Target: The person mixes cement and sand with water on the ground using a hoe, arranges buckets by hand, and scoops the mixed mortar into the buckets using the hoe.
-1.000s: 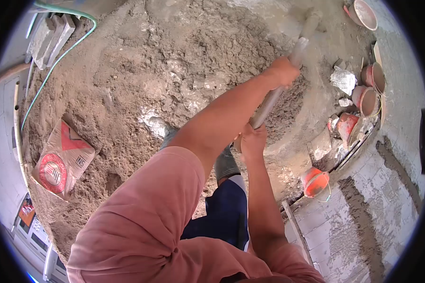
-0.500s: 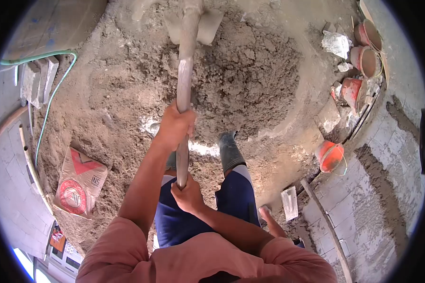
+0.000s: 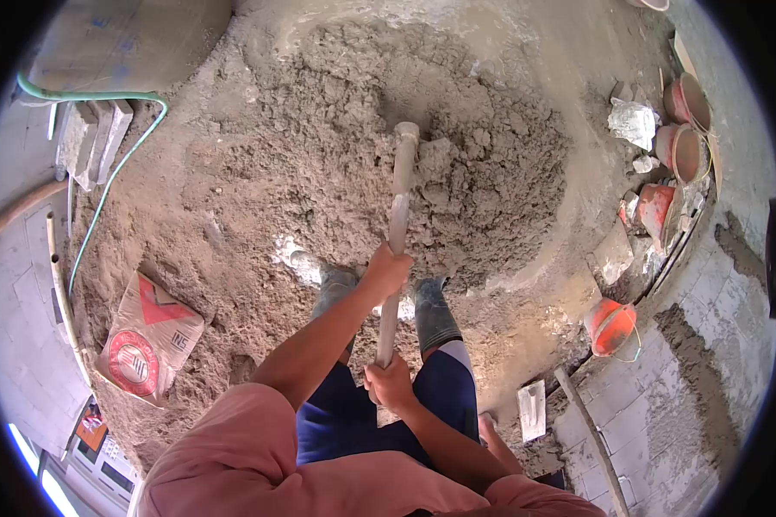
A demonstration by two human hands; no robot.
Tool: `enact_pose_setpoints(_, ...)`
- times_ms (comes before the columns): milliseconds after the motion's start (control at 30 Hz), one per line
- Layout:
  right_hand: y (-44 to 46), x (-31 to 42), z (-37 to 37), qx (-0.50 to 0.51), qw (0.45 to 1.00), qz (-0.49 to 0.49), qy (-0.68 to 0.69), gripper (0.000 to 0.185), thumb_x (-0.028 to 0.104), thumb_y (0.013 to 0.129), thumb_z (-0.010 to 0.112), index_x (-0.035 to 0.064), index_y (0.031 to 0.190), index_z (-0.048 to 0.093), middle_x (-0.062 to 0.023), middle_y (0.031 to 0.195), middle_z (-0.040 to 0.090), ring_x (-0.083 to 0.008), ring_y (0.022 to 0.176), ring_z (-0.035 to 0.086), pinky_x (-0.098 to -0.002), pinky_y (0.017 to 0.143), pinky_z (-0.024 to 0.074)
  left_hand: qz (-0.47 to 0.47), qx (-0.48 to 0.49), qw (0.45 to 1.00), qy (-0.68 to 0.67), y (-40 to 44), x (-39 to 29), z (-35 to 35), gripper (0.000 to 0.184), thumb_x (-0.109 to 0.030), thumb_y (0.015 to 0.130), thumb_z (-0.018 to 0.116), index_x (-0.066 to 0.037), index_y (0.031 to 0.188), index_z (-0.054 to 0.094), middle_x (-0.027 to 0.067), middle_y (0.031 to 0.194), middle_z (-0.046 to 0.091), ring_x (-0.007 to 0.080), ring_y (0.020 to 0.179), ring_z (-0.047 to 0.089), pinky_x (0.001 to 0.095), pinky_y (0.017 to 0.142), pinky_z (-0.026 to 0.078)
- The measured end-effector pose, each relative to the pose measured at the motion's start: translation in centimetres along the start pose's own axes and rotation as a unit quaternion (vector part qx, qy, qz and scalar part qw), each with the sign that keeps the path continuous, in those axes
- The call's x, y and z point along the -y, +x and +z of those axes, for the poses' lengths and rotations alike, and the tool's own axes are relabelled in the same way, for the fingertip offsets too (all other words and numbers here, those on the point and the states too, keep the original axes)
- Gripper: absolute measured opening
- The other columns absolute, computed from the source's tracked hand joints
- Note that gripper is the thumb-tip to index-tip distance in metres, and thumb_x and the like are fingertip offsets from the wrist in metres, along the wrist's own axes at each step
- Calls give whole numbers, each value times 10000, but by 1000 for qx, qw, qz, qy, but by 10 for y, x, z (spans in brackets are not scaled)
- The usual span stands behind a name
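My left hand (image 3: 386,271) is wrapped round the middle of a hoe's wooden handle (image 3: 400,207). Lower down, in front of my thighs, my right hand (image 3: 390,384) grips the end of that handle. The hoe's head is sunk in a heap of wet, lumpy mortar (image 3: 500,164), so its blade is hidden. My rubber boots (image 3: 435,314) stand at the near edge of the heap.
A printed cement bag (image 3: 151,340) lies on the ground at left. Several mortar-stained buckets (image 3: 685,155) line the right side, with an orange bucket (image 3: 610,327) nearer. A green hose (image 3: 116,168) curves along the left. Behind me at right shows another person's foot (image 3: 491,435).
The hoe has come down from the far side, where its blade showed, and its head is now in the mortar nearer to me. Both hands have kept their grip.
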State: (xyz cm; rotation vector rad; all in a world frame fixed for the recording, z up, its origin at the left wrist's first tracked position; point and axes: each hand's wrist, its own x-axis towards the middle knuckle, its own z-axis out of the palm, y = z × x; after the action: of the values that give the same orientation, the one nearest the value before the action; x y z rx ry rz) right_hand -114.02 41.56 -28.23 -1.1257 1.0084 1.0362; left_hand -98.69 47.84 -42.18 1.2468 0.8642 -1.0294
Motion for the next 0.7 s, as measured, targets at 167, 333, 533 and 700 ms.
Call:
enact_pose_setpoints(167, -21, 5, -27, 165, 979, 3, 123, 200, -5, 861, 634, 32, 958, 463, -76, 718, 562, -182, 599, 607, -361, 560, 488, 78, -46, 988, 126, -53, -43, 2, 497, -186, 891, 625, 72, 1269, 429, 195, 811, 639, 247, 634, 656, 392, 570, 517)
enact_pose_setpoints(333, 171, 247, 4, 369, 874, -118, 292, 211, 45, 821, 622, 73, 988, 495, -48, 690, 497, -195, 560, 557, -428, 582, 487, 353, -244, 868, 249, 104, -277, -43, 471, -215, 885, 612, 186, 1115, 523, 218, 822, 686, 272, 725, 685, 397, 680, 543)
enact_pose_setpoints(533, 268, 396, 74, 265, 884, -187, 337, 78, 80, 842, 579, 84, 836, 501, -27, 672, 498, -162, 576, 514, -364, 590, 408, 167, -214, 749, 604, 208, -385, -80, 379, -194, 864, 536, 114, 1018, 695, 284, 988, 716, 397, 870, 723, 497, 757, 560)
enact_pose_setpoints(700, 216, 256, -4, 287, 874, -67, 387, 96, 84, 864, 585, 88, 880, 490, -36, 742, 526, -174, 592, 539, -368, 555, 412, 166, -104, 736, 648, 170, -274, -29, 399, -231, 849, 568, 95, 1034, 706, 281, 1115, 695, 396, 1043, 684, 428, 905, 533)
